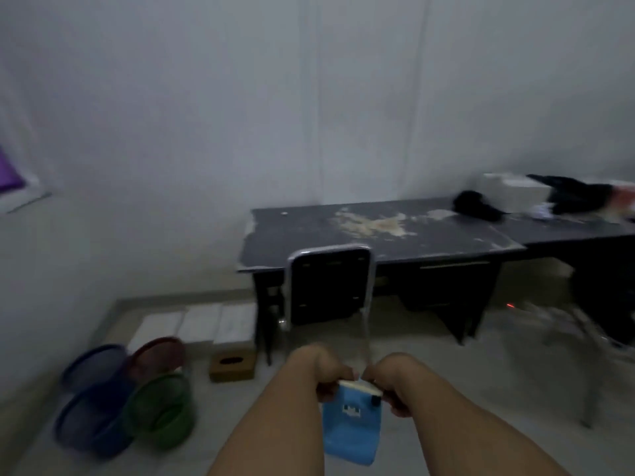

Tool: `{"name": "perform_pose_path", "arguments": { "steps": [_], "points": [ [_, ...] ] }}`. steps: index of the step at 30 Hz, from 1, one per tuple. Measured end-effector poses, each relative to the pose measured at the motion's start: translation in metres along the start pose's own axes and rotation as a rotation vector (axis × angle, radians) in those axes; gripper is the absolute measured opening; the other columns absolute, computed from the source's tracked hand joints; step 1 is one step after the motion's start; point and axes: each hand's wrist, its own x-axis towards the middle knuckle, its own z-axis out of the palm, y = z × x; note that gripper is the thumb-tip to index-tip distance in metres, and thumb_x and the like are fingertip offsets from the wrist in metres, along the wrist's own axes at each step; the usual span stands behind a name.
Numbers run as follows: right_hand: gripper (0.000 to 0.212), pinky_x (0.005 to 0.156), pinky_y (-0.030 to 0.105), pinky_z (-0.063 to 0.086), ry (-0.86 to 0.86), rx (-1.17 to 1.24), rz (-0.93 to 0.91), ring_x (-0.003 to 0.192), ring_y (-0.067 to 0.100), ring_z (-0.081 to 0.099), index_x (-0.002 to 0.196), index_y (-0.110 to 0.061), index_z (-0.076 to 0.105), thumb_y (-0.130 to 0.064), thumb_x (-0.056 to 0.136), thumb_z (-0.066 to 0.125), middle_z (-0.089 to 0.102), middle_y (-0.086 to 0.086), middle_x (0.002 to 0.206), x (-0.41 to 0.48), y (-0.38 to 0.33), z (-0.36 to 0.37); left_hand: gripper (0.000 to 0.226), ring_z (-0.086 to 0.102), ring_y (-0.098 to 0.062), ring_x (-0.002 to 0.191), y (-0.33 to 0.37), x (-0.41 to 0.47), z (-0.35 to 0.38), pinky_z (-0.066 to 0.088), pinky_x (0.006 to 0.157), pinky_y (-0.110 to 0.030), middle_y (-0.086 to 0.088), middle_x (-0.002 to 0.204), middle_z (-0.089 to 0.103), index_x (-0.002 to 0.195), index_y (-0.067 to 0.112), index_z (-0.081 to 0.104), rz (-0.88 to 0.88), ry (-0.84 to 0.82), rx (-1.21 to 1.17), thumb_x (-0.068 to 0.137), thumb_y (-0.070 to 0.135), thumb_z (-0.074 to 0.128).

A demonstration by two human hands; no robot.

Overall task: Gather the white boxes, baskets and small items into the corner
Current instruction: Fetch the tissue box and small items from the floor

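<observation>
A small blue pouch [350,427] with a white top edge hangs between my two hands in front of me. My left hand [324,376] grips its top left corner and my right hand [390,389] grips its top right corner. On the floor in the left corner lie flat white boxes [192,324] along the wall. In front of them stand several round baskets: two blue [92,417], one red [159,355] and one green [159,407]. A brown tissue box [233,364] sits beside them.
A worn dark desk [378,235] stands against the back wall with a black chair [330,286] tucked in front. On a second desk at the right lie a white box [512,192], a black cloth [474,204] and other dark items. The picture is blurred.
</observation>
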Motion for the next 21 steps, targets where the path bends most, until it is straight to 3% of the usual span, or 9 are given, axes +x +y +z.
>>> {"name": "perform_pose_path", "arguments": {
  "steps": [3, 6, 13, 18, 21],
  "points": [
    [0.036, 0.058, 0.026, 0.036, -0.053, -0.213, -0.130, 0.052, 0.019, 0.039, 0.062, -0.010, 0.050, -0.029, 0.093, 0.050, 0.045, 0.010, 0.061, 0.012, -0.069, 0.066, 0.032, 0.050, -0.020, 0.052, -0.065, 0.000, -0.060, 0.046, 0.054, -0.029, -0.011, 0.062, 0.053, 0.076, 0.009, 0.055, -0.075, 0.140, -0.157, 0.084, 0.033, 0.074],
    [0.034, 0.056, 0.024, 0.035, -0.091, -0.331, -0.195, 0.050, 0.019, 0.039, 0.062, -0.011, 0.049, -0.026, 0.092, 0.049, 0.044, 0.010, 0.059, 0.026, -0.125, 0.120, 0.037, 0.055, -0.023, 0.061, -0.115, -0.002, -0.103, 0.049, 0.060, -0.031, -0.012, 0.071, 0.058, 0.073, 0.010, 0.055, -0.168, 0.231, -0.280, 0.082, 0.040, 0.075],
    [0.026, 0.061, 0.028, 0.040, -0.177, -0.483, -0.293, 0.055, 0.020, 0.044, 0.070, -0.012, 0.056, -0.030, 0.089, 0.053, 0.050, 0.009, 0.064, 0.072, -0.245, 0.192, 0.037, 0.048, -0.015, 0.054, -0.175, 0.041, -0.198, 0.046, 0.054, -0.027, -0.005, 0.066, 0.053, 0.073, 0.009, 0.053, -0.275, 0.338, -0.428, 0.087, 0.040, 0.070],
    [0.023, 0.065, 0.029, 0.044, -0.234, -0.551, -0.271, 0.063, 0.020, 0.049, 0.076, -0.008, 0.055, -0.026, 0.092, 0.055, 0.054, 0.011, 0.075, 0.130, -0.325, 0.212, 0.057, 0.054, -0.014, 0.069, -0.196, 0.106, -0.251, 0.049, 0.058, -0.028, -0.005, 0.083, 0.058, 0.111, 0.001, 0.059, -0.353, 0.342, -0.494, 0.081, 0.048, 0.073],
    [0.021, 0.064, 0.029, 0.045, -0.255, -0.611, -0.279, 0.063, 0.020, 0.050, 0.082, -0.006, 0.058, -0.024, 0.090, 0.057, 0.057, 0.012, 0.080, 0.159, -0.368, 0.229, 0.063, 0.056, -0.013, 0.073, -0.212, 0.137, -0.278, 0.050, 0.060, -0.028, -0.005, 0.091, 0.061, 0.121, 0.002, 0.057, -0.370, 0.335, -0.533, 0.081, 0.049, 0.073]
  ]
}}
